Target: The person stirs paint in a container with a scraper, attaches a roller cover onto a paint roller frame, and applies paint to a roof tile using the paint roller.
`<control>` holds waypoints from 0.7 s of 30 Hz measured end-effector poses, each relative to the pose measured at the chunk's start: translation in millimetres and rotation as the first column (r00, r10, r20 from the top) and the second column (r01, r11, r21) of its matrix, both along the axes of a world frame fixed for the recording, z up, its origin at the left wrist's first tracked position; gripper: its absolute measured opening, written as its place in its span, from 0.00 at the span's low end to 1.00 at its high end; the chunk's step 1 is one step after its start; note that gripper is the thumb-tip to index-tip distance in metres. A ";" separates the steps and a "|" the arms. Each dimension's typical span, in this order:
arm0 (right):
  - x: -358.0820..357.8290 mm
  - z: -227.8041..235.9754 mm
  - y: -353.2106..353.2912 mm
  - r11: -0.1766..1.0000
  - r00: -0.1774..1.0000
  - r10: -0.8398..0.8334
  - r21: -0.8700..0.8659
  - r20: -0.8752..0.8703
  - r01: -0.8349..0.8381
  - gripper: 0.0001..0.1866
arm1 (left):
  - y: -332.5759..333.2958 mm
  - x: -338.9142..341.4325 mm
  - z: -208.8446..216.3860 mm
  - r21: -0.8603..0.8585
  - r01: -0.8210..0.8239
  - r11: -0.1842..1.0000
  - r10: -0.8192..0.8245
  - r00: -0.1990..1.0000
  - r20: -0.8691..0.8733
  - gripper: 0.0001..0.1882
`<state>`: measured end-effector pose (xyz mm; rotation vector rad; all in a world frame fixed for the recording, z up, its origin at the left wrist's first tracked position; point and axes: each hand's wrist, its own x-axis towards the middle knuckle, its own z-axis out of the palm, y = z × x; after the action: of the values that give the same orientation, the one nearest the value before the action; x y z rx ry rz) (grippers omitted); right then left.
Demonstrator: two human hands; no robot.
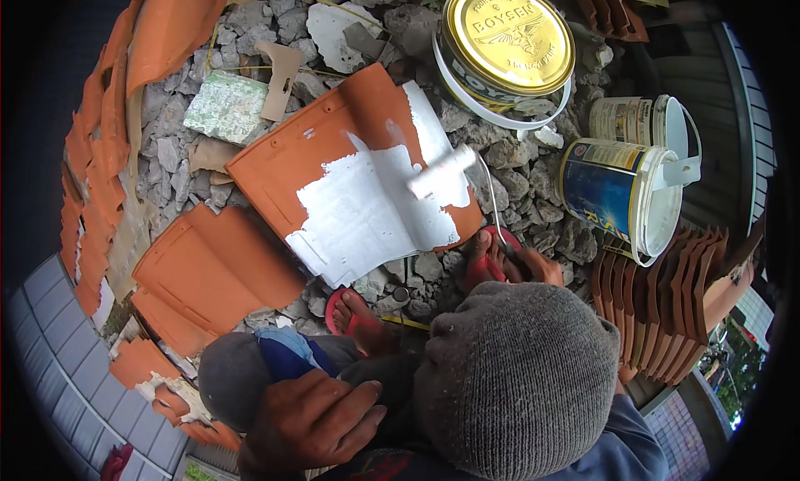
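Note:
My right hand (537, 266) grips the handle of a paint roller (442, 171) with a thin wire frame. The white roller head, slightly blurred, is over a ridged orange roof tile (287, 160). White paint (354, 210) covers much of that tile's nearer and right part, with a ragged edge against bare orange. Low in the view, my left hand (317, 414) is raised with its fingers curled inward; its palm is hidden. Beside it are a dark grey rounded form (231, 381) and blue cloth (287, 348). A grey knitted covering (521, 373) hides much of my right arm.
Broken grey rubble (171, 152) surrounds the tile. A gold-lidded paint can (508, 39) stands beyond it; two white-rimmed pails (604, 181) lie tilted at right. Stacked tiles (650, 306) stand nearer right; another tile (217, 273) and heaped tiles (100, 172) are left. Feet in red flip-flops (335, 313) are close.

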<state>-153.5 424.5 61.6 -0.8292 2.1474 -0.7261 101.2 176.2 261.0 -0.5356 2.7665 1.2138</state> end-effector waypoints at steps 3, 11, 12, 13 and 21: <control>-8.5 0.0 -66.6 0.980 0.984 0.051 -0.183 -0.170 -0.082 0.09 | 1.9 -0.1 5.0 0.012 -0.037 0.999 0.037 0.999 0.013 0.17; -25.2 -6.2 -135.7 0.974 0.977 0.060 -0.203 -0.204 -0.102 0.10 | 9.6 13.1 4.1 -0.017 -0.106 0.994 0.105 0.994 -0.018 0.17; -23.0 -7.0 -128.1 0.973 0.978 0.057 -0.210 -0.203 -0.100 0.09 | 9.7 14.3 7.3 -0.045 -0.127 0.991 0.127 0.992 -0.010 0.17; -20.8 -6.2 -119.3 0.969 0.979 0.051 -0.229 -0.197 -0.097 0.09 | 10.9 14.8 14.1 -0.060 -0.128 0.990 0.128 0.992 -0.008 0.17; -17.1 6.1 -44.7 0.998 0.996 0.056 -0.037 -0.066 -0.059 0.08 | 8.0 12.0 4.3 0.024 -0.074 0.997 0.075 0.996 -0.037 0.17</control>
<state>-170.6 379.8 67.7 -0.9427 2.1632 -0.7226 113.2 184.2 265.2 -0.6258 2.7840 1.2826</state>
